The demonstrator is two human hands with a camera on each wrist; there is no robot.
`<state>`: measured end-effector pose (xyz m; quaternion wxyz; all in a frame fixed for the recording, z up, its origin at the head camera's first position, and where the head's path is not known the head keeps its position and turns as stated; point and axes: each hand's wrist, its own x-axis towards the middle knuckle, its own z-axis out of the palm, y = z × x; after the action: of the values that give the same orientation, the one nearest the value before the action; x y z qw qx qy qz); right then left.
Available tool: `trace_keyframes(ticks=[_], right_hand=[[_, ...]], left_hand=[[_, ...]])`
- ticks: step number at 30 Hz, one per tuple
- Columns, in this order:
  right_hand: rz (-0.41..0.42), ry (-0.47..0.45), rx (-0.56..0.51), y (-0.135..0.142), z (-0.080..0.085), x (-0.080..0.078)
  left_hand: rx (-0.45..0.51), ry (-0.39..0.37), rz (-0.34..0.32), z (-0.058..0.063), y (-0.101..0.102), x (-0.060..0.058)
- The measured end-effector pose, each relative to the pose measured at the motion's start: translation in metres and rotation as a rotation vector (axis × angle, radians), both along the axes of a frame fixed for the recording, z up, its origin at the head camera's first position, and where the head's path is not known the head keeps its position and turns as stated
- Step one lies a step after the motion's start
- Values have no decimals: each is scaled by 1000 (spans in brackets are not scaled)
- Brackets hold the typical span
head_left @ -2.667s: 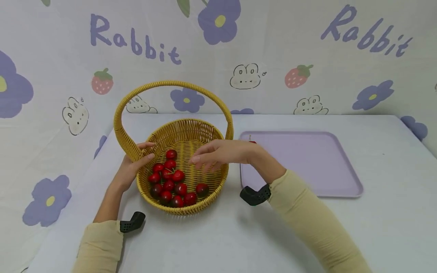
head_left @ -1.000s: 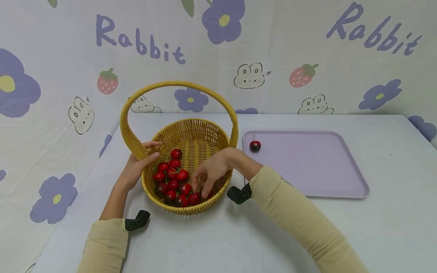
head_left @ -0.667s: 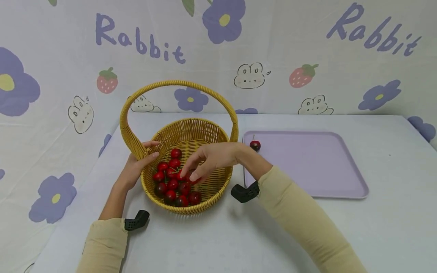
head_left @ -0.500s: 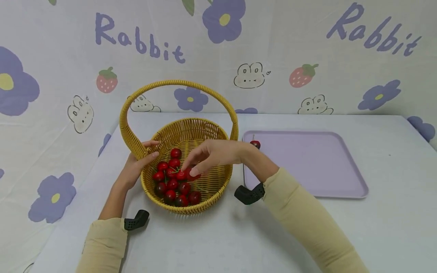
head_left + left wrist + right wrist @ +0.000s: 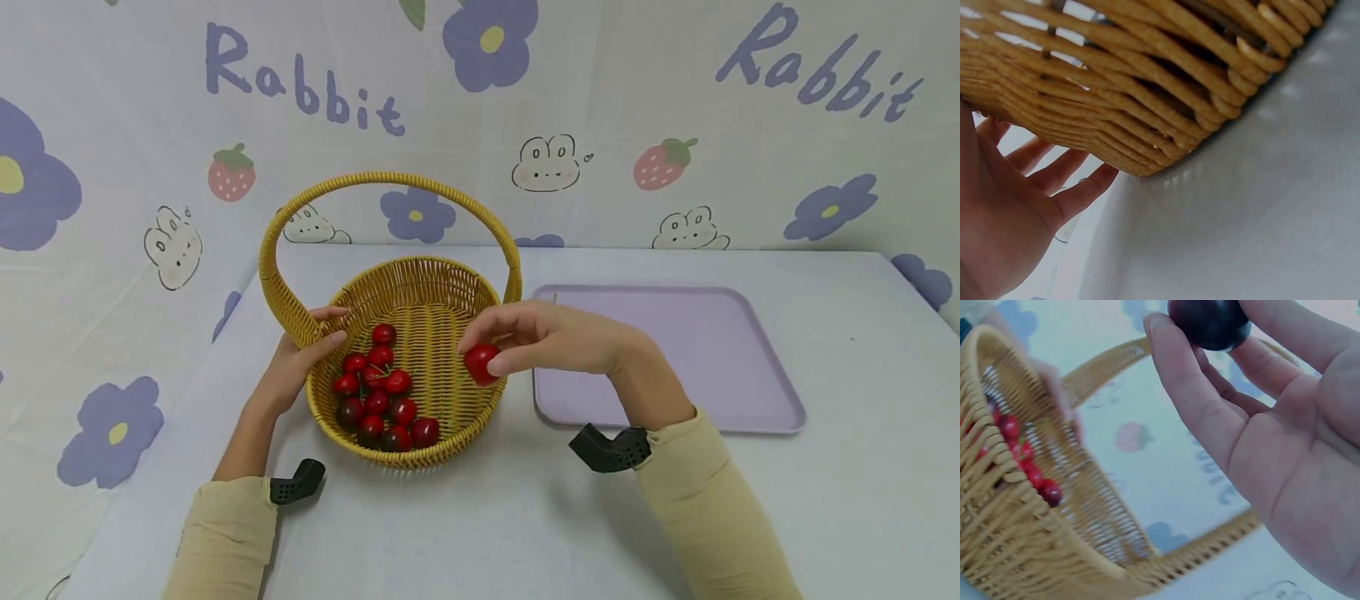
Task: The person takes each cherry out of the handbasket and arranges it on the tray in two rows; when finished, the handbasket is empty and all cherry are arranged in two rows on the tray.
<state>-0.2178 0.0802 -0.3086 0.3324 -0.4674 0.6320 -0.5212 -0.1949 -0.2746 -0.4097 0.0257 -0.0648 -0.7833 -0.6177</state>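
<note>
A yellow wicker basket [image 5: 442, 367] with a tall arched handle stands at the centre left of the head view, with several red cherries [image 5: 375, 402] gathered in its left and front part. My left hand [image 5: 288, 367] holds the basket's left side at the foot of the handle, thumb inside the rim. In the left wrist view, the fingers [image 5: 1088, 190] of that hand lie against the outer weave. A dark red cherry [image 5: 478, 364] is pinched between thumb and fingers of my right hand [image 5: 566, 337], above the basket's right rim. The right wrist view shows this cherry [image 5: 1213, 324] close up.
To the right of the basket lies a lavender tray [image 5: 690, 358]. A cherry stem [image 5: 555, 297] sticks up behind my right hand at the tray's far left corner; the fruit is hidden. A patterned cloth [image 5: 600, 83] hangs behind the white table [image 5: 450, 533].
My right hand reached into the basket's front right, took a cherry there, then lifted it up and to the right toward the rim. The left hand stays on the basket.
</note>
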Motion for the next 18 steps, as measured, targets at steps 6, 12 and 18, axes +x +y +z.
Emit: trace_keyframes(ticks=[6, 12, 18], right_hand=[[-7, 73, -122, 39, 4, -2], [-76, 40, -293, 68, 5, -7], [-299, -91, -355, 89, -3, -18]], left_hand=[[0, 5, -3, 2, 1, -2], [4, -10, -1, 3, 2, -1], [-9, -12, 1, 2, 2, 1]])
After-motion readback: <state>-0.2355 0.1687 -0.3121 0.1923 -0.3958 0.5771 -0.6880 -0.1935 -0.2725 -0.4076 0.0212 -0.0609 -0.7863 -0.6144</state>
